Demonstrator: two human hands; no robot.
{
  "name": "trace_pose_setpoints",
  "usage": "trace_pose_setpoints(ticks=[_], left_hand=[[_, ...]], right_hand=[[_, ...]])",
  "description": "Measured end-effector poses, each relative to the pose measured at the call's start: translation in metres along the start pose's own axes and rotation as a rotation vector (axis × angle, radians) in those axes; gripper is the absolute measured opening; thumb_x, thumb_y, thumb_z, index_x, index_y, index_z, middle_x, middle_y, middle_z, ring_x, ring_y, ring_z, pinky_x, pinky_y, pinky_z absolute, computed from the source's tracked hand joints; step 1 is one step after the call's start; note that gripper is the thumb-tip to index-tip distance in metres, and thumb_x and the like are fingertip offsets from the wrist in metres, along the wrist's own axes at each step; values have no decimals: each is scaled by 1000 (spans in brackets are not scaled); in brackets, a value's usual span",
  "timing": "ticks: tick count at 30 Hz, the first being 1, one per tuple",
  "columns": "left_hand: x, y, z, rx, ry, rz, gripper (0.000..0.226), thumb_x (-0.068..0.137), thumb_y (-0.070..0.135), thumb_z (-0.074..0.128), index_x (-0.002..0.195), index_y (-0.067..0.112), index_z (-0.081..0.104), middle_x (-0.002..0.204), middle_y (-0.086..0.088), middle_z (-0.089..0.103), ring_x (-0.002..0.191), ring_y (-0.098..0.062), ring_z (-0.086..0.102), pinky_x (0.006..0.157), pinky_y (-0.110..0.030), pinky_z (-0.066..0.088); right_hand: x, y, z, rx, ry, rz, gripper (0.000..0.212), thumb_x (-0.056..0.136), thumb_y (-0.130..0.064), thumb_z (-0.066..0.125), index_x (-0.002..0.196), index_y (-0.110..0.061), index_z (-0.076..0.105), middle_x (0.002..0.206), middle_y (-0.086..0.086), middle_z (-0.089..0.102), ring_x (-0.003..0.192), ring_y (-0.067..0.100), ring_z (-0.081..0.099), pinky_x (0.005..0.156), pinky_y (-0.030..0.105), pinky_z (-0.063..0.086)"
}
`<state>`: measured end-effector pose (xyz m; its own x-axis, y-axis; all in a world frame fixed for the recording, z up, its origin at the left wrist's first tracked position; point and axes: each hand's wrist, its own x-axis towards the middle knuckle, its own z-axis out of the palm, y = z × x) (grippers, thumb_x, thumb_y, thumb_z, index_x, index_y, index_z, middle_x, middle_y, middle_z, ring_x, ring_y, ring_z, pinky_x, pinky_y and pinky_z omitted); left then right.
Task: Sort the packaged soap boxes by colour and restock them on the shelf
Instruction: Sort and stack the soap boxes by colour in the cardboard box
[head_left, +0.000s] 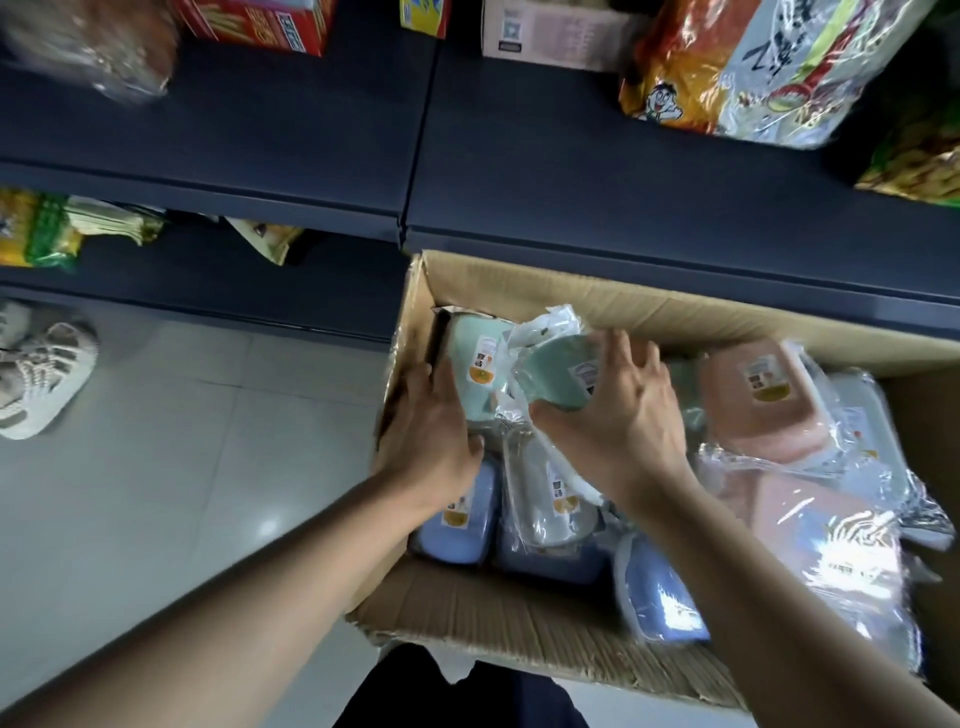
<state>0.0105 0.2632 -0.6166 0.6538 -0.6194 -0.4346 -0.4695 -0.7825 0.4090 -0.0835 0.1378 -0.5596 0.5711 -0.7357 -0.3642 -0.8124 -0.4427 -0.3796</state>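
Step in hand: picking and sorting, judged from both hands being down in the cardboard carton and no soap box visible on the shelf.

Right hand has thumb and fingers wrapped round a green soap box in clear wrap, held tilted near the carton's far-left corner. Left hand lies flat, fingers extended, against a paler mint soap box along the carton's left wall; pressing rather than gripping, though its fingertips are partly hidden.

Rest of the stock sits in the carton: blue soap boxes along the near edge, pink soap boxes toward the far-right side, a grey-white one in the middle. All wrapped in glare-heavy film.

Next move likely calls for collecting the greens together, then lifting them to the dark blue shelf, whose front edge just behind the carton is bare. Film looks slippery, so a firm hold is needed.

Room: shop aisle, pale glossy floor tiles, snack bags at the shelf's right end, a sneaker on the floor at left.
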Motion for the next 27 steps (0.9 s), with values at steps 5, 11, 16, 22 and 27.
trace_pose_setpoints(ticks=[5, 11, 16, 22, 27], left_hand=[[-28, -6, -31, -111, 28, 114, 84, 87, 23, 65, 151, 21, 11, 153, -1, 22, 132, -21, 39, 98, -34, 44], [-28, -23, -60, 43, 131, 205, 74, 86, 26, 64, 148, 22, 24, 138, 0, 41, 126, -16, 42, 90, -32, 46], [-27, -30, -62, 131, 128, 228, 66, 82, 23, 69, 140, 19, 39, 131, -1, 45, 122, -21, 44, 83, -37, 49], [-25, -22, -59, 183, 129, 244, 63, 80, 21, 70, 137, 18, 42, 132, -1, 44, 122, -23, 44, 81, -38, 49], [-24, -9, -54, 158, 112, 285, 61, 80, 20, 70, 135, 20, 44, 129, -1, 46, 120, -22, 46, 82, -37, 48]], right_hand=[[27, -40, 41, 140, -33, 111, 76, 70, -50, 71, 127, -13, 36, 123, 11, 41, 118, 31, 39, 102, 38, 34], [45, -54, 83, 208, -110, 86, 66, 85, -52, 57, 125, -4, 34, 125, 17, 34, 118, 33, 33, 103, 38, 30], [33, -37, 63, 68, -136, -25, 55, 81, -2, 47, 134, -15, 39, 128, 13, 34, 121, 32, 32, 96, 39, 37], [34, -19, 54, -114, -229, -195, 72, 78, 4, 48, 142, -24, 31, 137, 3, 40, 124, 27, 34, 96, 39, 40], [42, 24, 25, -296, -133, -30, 53, 83, -7, 52, 134, -16, 38, 132, 10, 44, 125, 31, 39, 98, 40, 36]])
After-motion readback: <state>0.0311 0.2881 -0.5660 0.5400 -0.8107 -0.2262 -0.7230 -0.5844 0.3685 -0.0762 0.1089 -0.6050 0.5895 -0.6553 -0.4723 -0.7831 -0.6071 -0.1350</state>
